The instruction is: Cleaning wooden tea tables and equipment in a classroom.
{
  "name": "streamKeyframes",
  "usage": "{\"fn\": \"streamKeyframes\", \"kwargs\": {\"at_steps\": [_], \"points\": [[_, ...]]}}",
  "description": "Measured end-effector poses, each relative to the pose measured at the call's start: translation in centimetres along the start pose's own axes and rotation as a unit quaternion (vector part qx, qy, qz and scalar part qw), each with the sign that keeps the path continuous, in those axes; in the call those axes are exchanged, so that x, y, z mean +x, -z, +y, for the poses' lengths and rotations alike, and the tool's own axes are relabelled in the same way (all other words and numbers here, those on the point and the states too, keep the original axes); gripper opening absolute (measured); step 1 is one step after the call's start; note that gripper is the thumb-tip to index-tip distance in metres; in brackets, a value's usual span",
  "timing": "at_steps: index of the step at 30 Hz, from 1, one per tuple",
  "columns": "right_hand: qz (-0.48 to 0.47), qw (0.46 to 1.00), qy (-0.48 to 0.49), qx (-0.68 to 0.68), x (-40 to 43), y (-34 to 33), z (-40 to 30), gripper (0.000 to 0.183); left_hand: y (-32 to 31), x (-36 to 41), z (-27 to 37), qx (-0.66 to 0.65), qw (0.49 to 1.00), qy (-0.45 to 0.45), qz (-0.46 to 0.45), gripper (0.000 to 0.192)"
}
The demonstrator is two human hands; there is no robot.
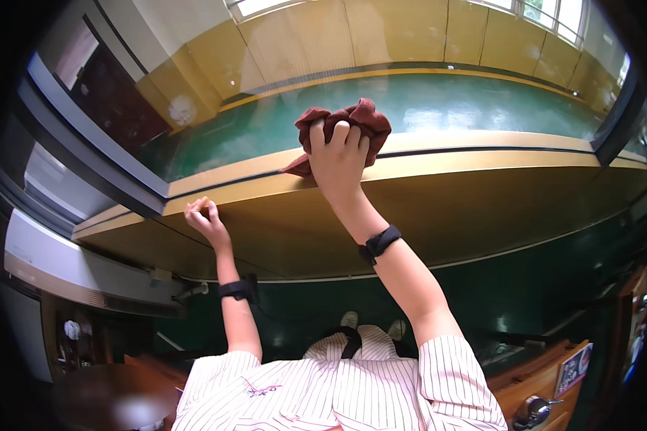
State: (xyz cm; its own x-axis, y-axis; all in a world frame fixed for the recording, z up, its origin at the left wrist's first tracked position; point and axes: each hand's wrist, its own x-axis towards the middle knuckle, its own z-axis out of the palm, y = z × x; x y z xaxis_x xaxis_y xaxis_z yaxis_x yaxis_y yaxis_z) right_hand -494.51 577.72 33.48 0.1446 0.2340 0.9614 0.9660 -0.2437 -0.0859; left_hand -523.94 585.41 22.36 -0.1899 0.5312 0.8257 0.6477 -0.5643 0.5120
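My right hand (341,159) grips a crumpled reddish-brown cloth (374,116), its fingers spread over the folds. Cloth and hand are at the foot of a glass pane (259,126), above a yellow ledge (463,161) with a dark channel along it. One corner of the cloth trails left over that channel. Lower and to the left, my left hand (202,215) is by the front edge of the ledge with its fingers curled in. I see nothing in it, though its palm side is partly hidden. Both forearms wear black bands.
Grey metal window posts (102,140) rise at the left, and another post (617,118) at the right. Behind me on the right is a wooden desk (550,372) with a metal object on it. A blurred round shape (116,396) shows at lower left. Beyond the glass lies green floor (453,102).
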Motion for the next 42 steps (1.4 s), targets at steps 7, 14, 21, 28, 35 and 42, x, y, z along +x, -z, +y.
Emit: {"fn": "streamKeyframes", "kwargs": {"at_steps": [7, 14, 21, 28, 35, 42], "points": [[-0.001, 0.998, 0.017, 0.055, -0.1, -0.3, -6.2, 0.019, 1.6, 0.9, 2.7, 0.013, 0.999, -0.008, -0.033, 0.019], [-0.155, 0.914, 0.202, 0.315, -1.8, -1.8, -23.6, 0.023, 2.8, 1.2, -0.3, -0.122, 0.991, 0.048, -0.032, 0.028], [-0.224, 0.746, 0.177, 0.602, -0.6, -3.5, -26.2, 0.028, 4.9, 5.7, 4.1, -0.145, 0.988, 0.049, -0.019, 0.047], [-0.135, 0.855, 0.116, 0.488, 0.3, -0.4, -16.9, 0.029, 1.6, 9.1, 1.4, 0.058, 0.998, -0.011, 0.028, 0.075], [-0.080, 0.954, -0.174, 0.229, -6.6, 5.3, 0.3, 0.013, -1.5, 5.8, 8.2, 0.051, 0.998, 0.019, 0.012, 0.084], [-0.113, 0.946, -0.183, 0.243, -8.9, 9.7, 5.9, 0.004, -10.8, -2.6, 24.4, -0.045, 0.983, -0.145, -0.101, 0.088]]}}
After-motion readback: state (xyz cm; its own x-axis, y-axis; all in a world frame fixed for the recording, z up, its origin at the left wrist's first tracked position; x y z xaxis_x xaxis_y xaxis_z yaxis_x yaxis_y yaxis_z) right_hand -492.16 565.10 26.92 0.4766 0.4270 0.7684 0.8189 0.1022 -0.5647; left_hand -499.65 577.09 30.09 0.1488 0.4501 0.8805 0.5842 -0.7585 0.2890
